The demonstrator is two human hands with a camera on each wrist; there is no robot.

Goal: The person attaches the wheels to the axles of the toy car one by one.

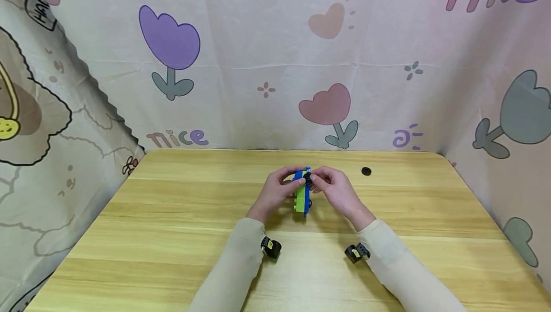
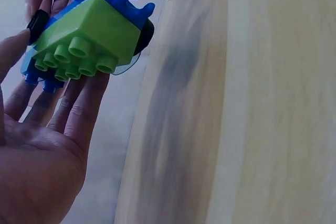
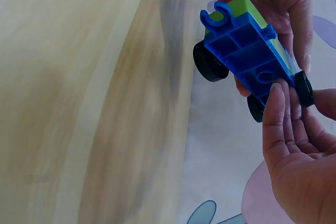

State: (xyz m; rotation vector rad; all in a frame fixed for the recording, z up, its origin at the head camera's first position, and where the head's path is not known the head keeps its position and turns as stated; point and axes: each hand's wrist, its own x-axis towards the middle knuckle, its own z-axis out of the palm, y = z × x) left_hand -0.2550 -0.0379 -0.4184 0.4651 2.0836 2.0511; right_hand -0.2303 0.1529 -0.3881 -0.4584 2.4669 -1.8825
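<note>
My left hand (image 1: 275, 190) grips a toy car (image 1: 301, 197) made of building blocks, raised above the table and tilted. Lime-green studded bricks (image 2: 84, 38) sit on its blue base (image 3: 244, 51), which has an open hook at one end. Black wheels show on the base, one beside the hook (image 3: 211, 62) and another (image 3: 255, 108) at the far end. My right hand (image 1: 337, 190) pinches a black wheel (image 3: 303, 88) against the base's side, fingertips touching the underside. A bare blue peg (image 3: 270, 32) sticks out on that same side.
A loose black wheel (image 1: 366, 171) lies on the wooden table (image 1: 172, 235), right of the hands near the back edge. Behind the table hangs a printed cloth (image 1: 241, 39). Small black cameras (image 1: 271, 247) are worn at both wrists.
</note>
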